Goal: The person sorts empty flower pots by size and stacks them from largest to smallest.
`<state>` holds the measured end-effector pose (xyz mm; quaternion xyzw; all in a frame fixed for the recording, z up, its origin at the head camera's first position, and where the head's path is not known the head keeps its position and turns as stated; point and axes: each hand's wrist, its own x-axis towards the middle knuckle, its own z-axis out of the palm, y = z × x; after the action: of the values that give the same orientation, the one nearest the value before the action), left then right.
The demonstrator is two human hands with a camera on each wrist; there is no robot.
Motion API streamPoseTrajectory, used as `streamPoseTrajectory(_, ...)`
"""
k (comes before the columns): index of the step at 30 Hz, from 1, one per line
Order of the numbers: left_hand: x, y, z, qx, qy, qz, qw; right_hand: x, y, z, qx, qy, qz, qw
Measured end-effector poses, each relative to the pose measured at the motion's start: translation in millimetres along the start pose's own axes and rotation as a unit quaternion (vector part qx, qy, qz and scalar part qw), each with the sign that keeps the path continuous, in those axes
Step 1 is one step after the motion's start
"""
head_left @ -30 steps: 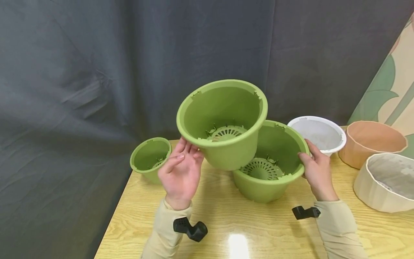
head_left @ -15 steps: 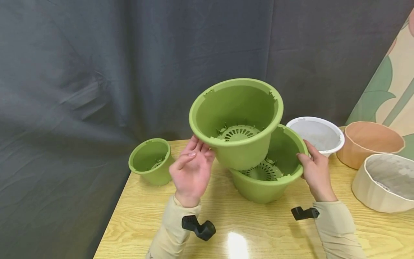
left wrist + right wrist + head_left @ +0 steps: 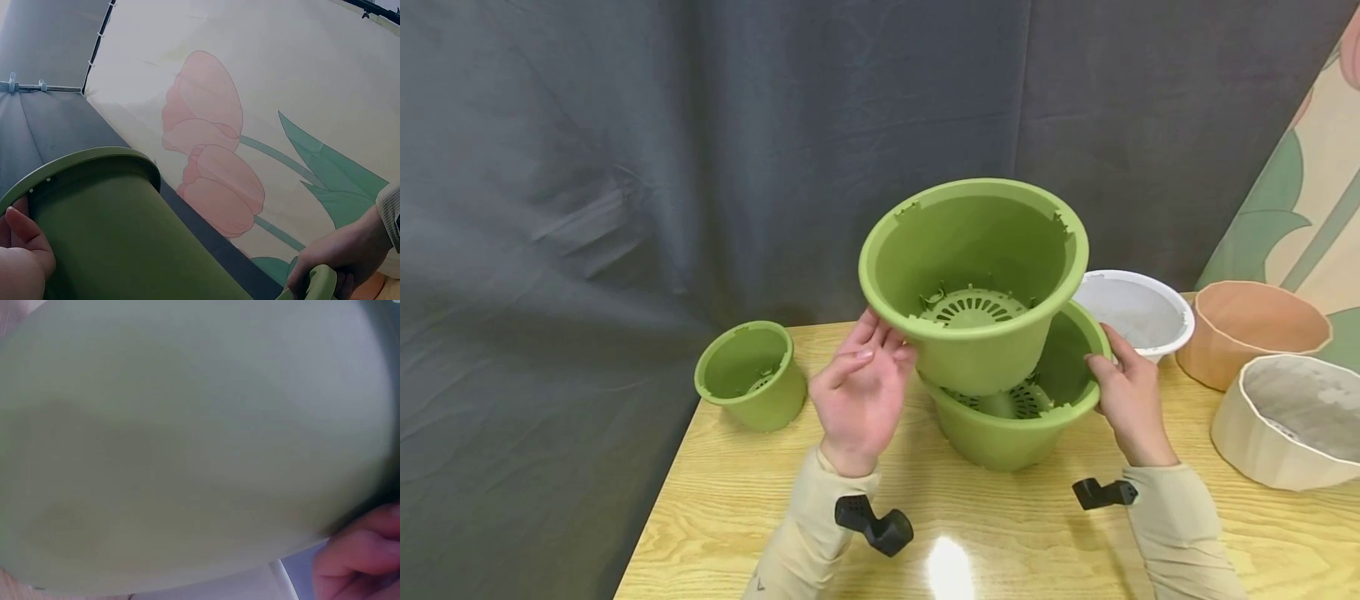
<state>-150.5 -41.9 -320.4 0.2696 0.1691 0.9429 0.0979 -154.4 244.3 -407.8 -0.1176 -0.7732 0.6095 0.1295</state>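
Observation:
In the head view, a large green plastic flowerpot (image 3: pixel 981 358) is tilted in the air, its open top facing me and slots in its base. My left hand (image 3: pixel 863 408) holds it at the left rim, palm up; the finger ends are hidden by the pot. Under and behind it a second green flowerpot (image 3: pixel 1000 443) stands on the table, partly covered. My right hand (image 3: pixel 1133 404) grips that pot's right rim, thumb inside. The left wrist view shows the raised pot's outer wall (image 3: pixel 125 231); the right wrist view is filled by a blurred green wall (image 3: pixel 187 456).
A smaller green pot (image 3: pixel 767 400) stands at the table's left edge. To the right are a white pot (image 3: pixel 1180 333), a terracotta-coloured pot (image 3: pixel 1206 350) and a cream pot (image 3: pixel 1270 446). A dark curtain (image 3: pixel 850 125) hangs behind the wooden table (image 3: pixel 722 508).
My left hand and the raised flowerpot have moved right, covering more of the pot below. My right hand keeps its grip on the lower pot's rim, nearly still.

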Motion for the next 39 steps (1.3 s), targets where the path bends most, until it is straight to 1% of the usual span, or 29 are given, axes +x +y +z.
streamPoseTrajectory(5, 1.7, -5.1, 0.1, 0.007, -0.002, -0.008, 0.9999, 0.7, 1.1, 0.2, 0.002, -0.002, 0.002, 1.0000)
streamPoseTrajectory(11, 0.1, -8.4, -0.7, 0.019, 0.009, -0.017, 0.9996, 1.2, 1.5, 0.6, -0.012, 0.002, 0.003, 0.9999)
streamPoseTrajectory(20, -0.9, -12.0, -0.5, 0.019, 0.009, -0.029, 0.9994, -0.5, 1.0, -0.2, -0.007, 0.000, -0.002, 1.0000)
streamPoseTrajectory(25, -2.5, -15.5, -3.6, 0.015, 0.017, -0.041, 0.9989, -0.9, 0.4, -0.5, -0.023, 0.006, -0.004, 0.9997)
streamPoseTrajectory(29, -4.0, -17.9, -7.7, 0.018, 0.016, -0.044, 0.9987, -0.8, 0.1, -0.7, -0.023, 0.009, -0.003, 0.9997)
streamPoseTrajectory(33, -5.0, -19.5, -11.3, 0.018, 0.023, -0.051, 0.9983, -0.4, 0.0, -0.7, -0.022, 0.009, -0.002, 0.9997)
streamPoseTrajectory(39, -6.0, -22.1, -14.4, 0.031, 0.043, -0.072, 0.9960, 0.9, 0.6, -0.3, -0.029, 0.006, -0.004, 0.9996)
